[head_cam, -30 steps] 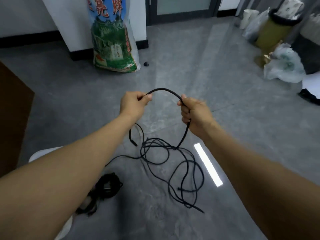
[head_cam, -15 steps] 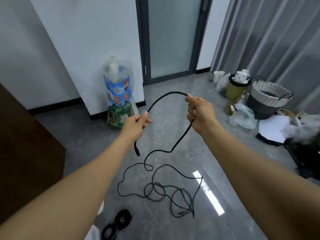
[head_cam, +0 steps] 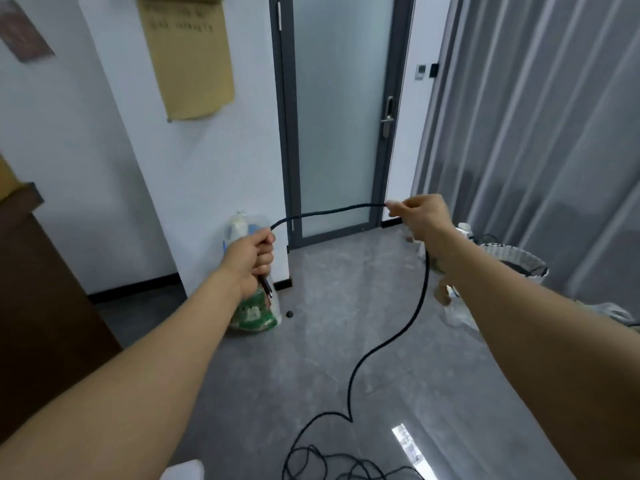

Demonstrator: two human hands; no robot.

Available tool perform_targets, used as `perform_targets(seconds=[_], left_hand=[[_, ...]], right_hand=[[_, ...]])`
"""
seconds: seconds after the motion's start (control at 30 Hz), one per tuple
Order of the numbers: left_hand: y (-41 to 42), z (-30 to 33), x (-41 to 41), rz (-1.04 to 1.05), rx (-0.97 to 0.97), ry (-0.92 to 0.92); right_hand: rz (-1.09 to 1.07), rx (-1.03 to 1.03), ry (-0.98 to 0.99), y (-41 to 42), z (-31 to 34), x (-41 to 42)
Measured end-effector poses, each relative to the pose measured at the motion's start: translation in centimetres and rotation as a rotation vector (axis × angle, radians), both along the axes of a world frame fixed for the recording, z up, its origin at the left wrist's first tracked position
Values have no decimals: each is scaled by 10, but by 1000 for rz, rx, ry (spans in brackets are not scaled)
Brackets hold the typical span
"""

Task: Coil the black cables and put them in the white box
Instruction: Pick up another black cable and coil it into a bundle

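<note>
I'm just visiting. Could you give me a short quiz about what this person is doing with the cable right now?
1. True or false: the black cable is already fully coiled.
2. Which hand holds the cable's plug end? A) left hand B) right hand
3. Fill in: the cable's loose tangle lies on the grey ____.

Key: 1 false; 2 A; 3 floor.
</note>
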State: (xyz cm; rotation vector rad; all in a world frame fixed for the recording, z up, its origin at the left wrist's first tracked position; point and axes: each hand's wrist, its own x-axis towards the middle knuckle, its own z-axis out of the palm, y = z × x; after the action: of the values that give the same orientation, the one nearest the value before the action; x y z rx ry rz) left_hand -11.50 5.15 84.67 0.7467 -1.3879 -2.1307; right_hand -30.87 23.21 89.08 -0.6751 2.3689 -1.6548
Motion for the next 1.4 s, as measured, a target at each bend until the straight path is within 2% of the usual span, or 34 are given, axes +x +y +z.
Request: perform_targets(seconds=[0.13,0.23,0.27,0.33,0.43,0.57,0.63,0.7,0.87,0.97,1.13,1.2,1.27,1.4], left_hand=[[-23,38,17,184,92,92],[-27,58,29,334,51,5],[-25,63,31,374,-53,-79],[-17,73,28,397,-379,-236],[4,88,21,287,-772,-241],[21,97,18,194,-1051,-214],[27,99,18,136,-1178,-258],[35,101,17,22,-1242,-258],[49,116,23,-191,-966,-42],[52,126,31,-318,-920,-44],[44,132,42,-626,-577,-73],[41,134,46,-660,-471,-35],[39,134,48,-665,-402,-7],[32,130,50,-617,-374,25]], right_hand=[[129,192,56,24,0,-1],[62,340,163,33,-6,-1],[46,373,211,32,-4,2],[47,408,312,26,7,12],[153,569,518,11,37,36],[369,735,683,0,74,72],[478,742,724,-1,90,89],[551,657,725,-2,104,102],[576,416,657,6,128,108],[579,339,578,9,128,103],[637,204,400,3,126,104],[692,234,377,1,125,107],[695,298,446,-2,124,111],[682,275,474,-7,119,115]])
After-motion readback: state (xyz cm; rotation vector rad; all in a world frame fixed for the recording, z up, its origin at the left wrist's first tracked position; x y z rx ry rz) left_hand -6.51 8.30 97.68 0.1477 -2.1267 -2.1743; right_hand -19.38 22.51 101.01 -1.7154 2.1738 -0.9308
